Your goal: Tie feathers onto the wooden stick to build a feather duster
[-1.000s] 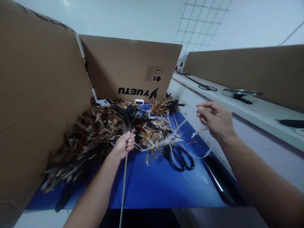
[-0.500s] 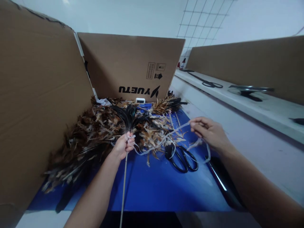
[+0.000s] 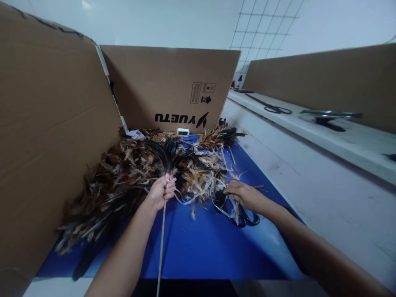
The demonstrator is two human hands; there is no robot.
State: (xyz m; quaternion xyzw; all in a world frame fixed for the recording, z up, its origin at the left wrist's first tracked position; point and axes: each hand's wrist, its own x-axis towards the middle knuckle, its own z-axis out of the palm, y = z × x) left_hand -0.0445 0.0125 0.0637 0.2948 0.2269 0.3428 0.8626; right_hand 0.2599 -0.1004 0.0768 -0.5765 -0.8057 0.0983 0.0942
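Observation:
My left hand is closed round a thin stick where the base of a dark feather bunch meets it. A translucent strip wraps there and trails right in loose loops. Over the black-handled scissors, my right hand has its fingers pressed together. Part of the strip hangs below those fingers; whether they pinch it is hidden. The scissors lie on the blue surface, their upper part covered by the strip and my hand.
Brown and black feathers are heaped at the left and centre. Cardboard panels stand at the left and back. A white device sits at the back. More scissors lie on the right ledge.
My right hand has moved left and down to the scissors, and the strip that was stretched between my hands now hangs slack. My left hand has stayed in place.

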